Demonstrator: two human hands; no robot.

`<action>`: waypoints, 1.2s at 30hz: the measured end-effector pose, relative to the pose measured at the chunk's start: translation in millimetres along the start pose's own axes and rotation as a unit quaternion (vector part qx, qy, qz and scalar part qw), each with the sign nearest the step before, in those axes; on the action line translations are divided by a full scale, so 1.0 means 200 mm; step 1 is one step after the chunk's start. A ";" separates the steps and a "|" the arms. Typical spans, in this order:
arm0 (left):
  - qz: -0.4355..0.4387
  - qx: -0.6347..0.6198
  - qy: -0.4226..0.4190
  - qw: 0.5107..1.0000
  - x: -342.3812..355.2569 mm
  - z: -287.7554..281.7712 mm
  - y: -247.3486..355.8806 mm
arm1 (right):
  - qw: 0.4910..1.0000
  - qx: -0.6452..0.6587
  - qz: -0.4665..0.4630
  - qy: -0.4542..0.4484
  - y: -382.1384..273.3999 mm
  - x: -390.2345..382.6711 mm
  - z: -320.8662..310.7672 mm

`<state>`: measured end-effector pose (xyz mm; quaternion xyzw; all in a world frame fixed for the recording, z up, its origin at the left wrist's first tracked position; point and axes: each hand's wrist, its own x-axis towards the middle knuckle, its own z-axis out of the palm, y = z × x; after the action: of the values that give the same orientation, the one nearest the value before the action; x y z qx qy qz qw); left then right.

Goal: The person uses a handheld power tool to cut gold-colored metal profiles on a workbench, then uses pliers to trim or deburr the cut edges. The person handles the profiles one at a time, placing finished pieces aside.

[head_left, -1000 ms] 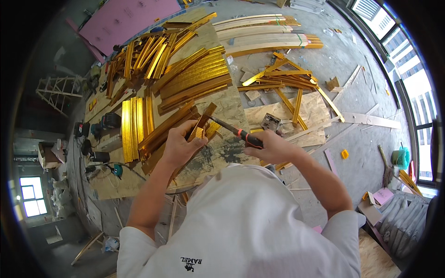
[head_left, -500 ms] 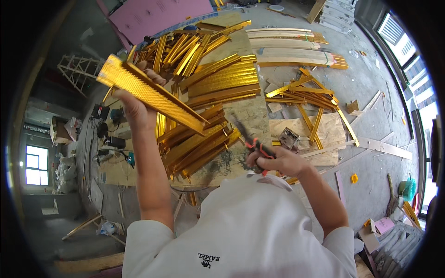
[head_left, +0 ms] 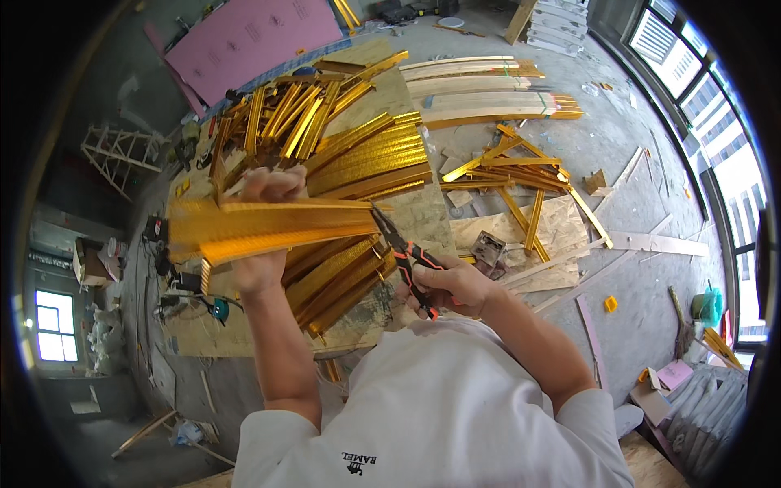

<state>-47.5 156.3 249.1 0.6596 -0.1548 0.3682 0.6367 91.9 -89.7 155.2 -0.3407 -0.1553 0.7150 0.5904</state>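
Pliers (head_left: pixel 395 241), apart from gold channel (head_left: pixel 301 221) half-second ago, now at its right end, suggesting work there. Left hand (head_left: pixel 262 272) clasps channel above worktable (head_left: pixel 429 218); right hand (head_left: pixel 457 285) curls round pliers.

Over the table (head_left: pixel 192 329), the left hand (head_left: pixel 262 272) holds a gold strip (head_left: pixel 289 225), and the right hand (head_left: pixel 460 286) holds pliers (head_left: pixel 397 243) with their tips at the strip's end. More gold strips (head_left: pixel 370 159) lie in piles on the table. On the floor (head_left: pixel 643 313) right of the table is a heap of crossed strips (head_left: pixel 521 161); a pink board (head_left: pixel 252 49) is beyond the table, and a green bucket (head_left: pixel 708 306) stands well to the table's right
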 end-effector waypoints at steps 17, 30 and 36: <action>-0.460 0.021 -0.083 0.884 -0.10 0.03 -0.24 | 0.692 -0.664 -0.235 0.160 0.06 0.04 -0.03; -0.436 0.193 -0.073 0.876 -0.20 0.17 -0.31 | 0.753 -0.600 -0.211 0.167 -0.02 -0.09 -0.14; -0.444 0.194 -0.068 0.872 -0.22 0.16 -0.31 | 0.754 -0.617 -0.163 0.157 -0.03 -0.08 -0.12</action>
<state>-27.0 122.0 176.2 0.7925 0.1859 0.0237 0.5804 114.7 -108.6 146.6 -0.7079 -0.5214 0.2929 0.3758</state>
